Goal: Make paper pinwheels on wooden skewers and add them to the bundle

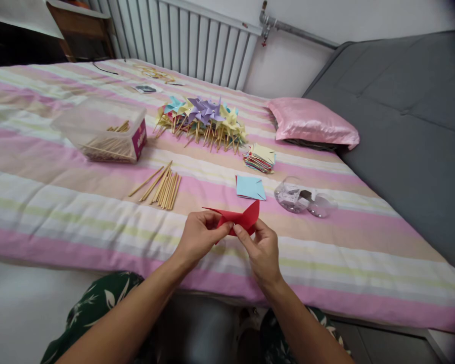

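A piece of red paper, partly folded with one corner standing up, is held between my two hands above the front of the bed. My left hand pinches its left side, thumb pressed near the middle. On the other side my right hand is closed on the paper, its thumb meeting the left one. A tiny pale, shiny thing shows between the thumbs, too small to name for sure. Just beyond lie blue paper squares with slits at the corners. Wooden sticks are spread out to the left.
Finished paper pinwheels are piled farther back, beside a stack of cut paper squares. A clear plastic box of sticks stands at left. Right of the blue squares sits a clear round container with its lid. A pink pillow lies by the grey headboard.
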A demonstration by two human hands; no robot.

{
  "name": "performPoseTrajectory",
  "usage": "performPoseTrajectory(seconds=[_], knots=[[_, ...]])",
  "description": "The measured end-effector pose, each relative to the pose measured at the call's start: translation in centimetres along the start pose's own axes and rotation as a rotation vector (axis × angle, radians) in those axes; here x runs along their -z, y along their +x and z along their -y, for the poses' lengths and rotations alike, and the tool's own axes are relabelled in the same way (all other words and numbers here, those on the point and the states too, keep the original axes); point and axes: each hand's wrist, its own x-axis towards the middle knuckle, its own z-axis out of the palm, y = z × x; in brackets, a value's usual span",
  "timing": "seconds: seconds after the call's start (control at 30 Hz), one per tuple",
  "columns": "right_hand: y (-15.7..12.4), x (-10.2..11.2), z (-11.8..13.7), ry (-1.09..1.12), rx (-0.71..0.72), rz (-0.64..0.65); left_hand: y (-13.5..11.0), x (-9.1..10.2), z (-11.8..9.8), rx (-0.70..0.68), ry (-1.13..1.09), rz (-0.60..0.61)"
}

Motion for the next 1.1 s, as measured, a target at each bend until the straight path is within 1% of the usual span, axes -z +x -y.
performPoseTrajectory(seconds=[0.1, 0.33, 0.67, 0.87, 1.1], knots=[[0.0, 0.0, 0.0, 0.019, -0.017, 0.003, -0.1, -0.1, -0.2, -0.027, 0.029, -0.001], [0.0, 0.0, 0.2, 0.035, -0.037, -0.013, -0.3, -0.1, -0.3, -0.075, 0.131, -0.046], [0.2, -0.3, 0.2, 0.184, -0.114, 0.028, -0.5, -0.1, 0.3, -0.183, 0.292, -0.121], [0.3, -0.7, 0.1, 0.281, -0.157, 0.028, -0.6, -0.1, 0.6, -0.207, 0.310, -0.127], [0.4, -0.8, 0.1, 0.299, -0.182, 0.024, -0.6, -0.2, 0.8, -0.204, 0.288, -0.154]])
